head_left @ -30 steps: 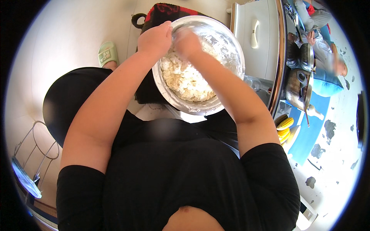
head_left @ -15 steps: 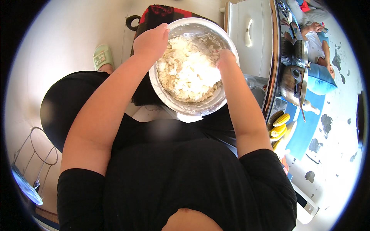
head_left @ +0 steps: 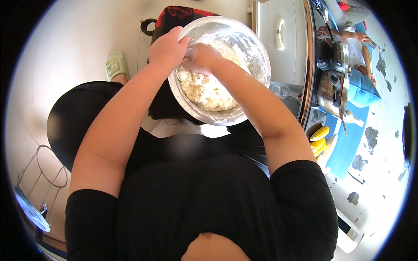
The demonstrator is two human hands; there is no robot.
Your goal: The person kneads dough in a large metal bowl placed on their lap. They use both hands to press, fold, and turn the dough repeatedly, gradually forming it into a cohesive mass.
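Okay, what are the hands doing?

Left hand (head_left: 166,51) is gripping the rim of a metal bowl (head_left: 256,56). Right hand (head_left: 202,58) is down at the shaggy dough (head_left: 209,93) inside it; fingers are blurry, can't tell if they're closed.

And past that?

Fuzzy black-and-red cover (head_left: 183,14) behind the bowl, white drawer (head_left: 291,58) to the right, then a metal pot (head_left: 327,95), and another person (head_left: 355,53) farther off.

Dough (head_left: 211,93) in bowl (head_left: 259,65) — drawer cabinet (head_left: 289,56) right.
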